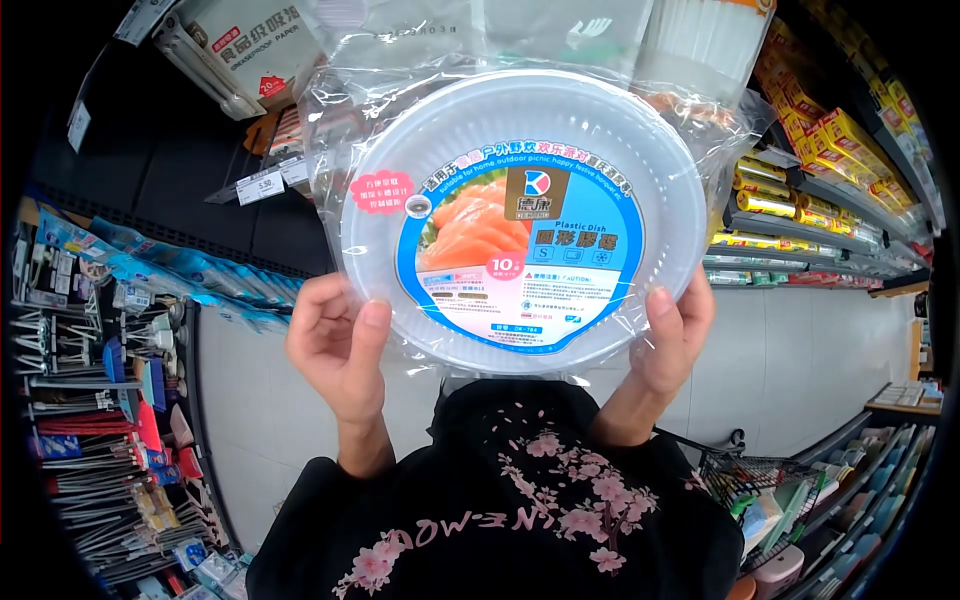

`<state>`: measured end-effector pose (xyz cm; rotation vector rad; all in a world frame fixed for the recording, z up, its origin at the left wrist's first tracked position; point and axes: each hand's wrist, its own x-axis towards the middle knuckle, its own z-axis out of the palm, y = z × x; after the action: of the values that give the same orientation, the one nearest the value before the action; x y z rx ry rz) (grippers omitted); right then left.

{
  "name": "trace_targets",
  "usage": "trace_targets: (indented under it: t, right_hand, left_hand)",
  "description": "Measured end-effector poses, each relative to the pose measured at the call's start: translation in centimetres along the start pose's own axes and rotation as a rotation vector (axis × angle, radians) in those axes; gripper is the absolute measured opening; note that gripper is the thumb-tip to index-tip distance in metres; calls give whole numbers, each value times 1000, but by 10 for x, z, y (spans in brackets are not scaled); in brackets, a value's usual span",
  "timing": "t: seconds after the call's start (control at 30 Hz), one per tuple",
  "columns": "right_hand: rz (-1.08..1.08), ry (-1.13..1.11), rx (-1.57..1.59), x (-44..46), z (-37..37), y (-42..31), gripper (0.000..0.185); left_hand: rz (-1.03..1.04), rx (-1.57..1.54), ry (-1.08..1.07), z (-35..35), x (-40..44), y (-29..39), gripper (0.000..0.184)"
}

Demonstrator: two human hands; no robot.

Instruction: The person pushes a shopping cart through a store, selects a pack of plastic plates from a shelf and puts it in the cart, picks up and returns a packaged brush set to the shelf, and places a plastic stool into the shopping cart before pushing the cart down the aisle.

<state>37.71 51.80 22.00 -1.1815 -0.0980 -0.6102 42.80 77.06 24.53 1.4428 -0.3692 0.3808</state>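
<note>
A pack of round white plastic dishes [375,240] in clear wrap is held up in front of me, its printed face toward the camera. The blue label shows sliced salmon and the words "Plastic Dish". My left hand [345,340] grips the lower left rim, thumb on the front and fingers behind. On the lower right rim, my right hand [675,335] holds the pack the same way. Loose clear wrap sticks out around the top and sides. The backs of the dishes are hidden.
Shelves with yellow boxes [840,145] and rolls stand on the right. A hanging rack of long-handled goods [100,400] fills the left. Greaseproof paper packs [250,50] sit at upper left. A black wire basket [745,475] stands at lower right on the pale floor [260,420].
</note>
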Motion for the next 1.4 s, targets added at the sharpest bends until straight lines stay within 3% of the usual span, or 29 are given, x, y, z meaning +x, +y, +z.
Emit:
trace_targets:
  t: [1.4]
  right_hand:
    - [35,38,48,-1,6,3,48]
  left_hand:
    - [-70,-29,-48,-4,0,1,26]
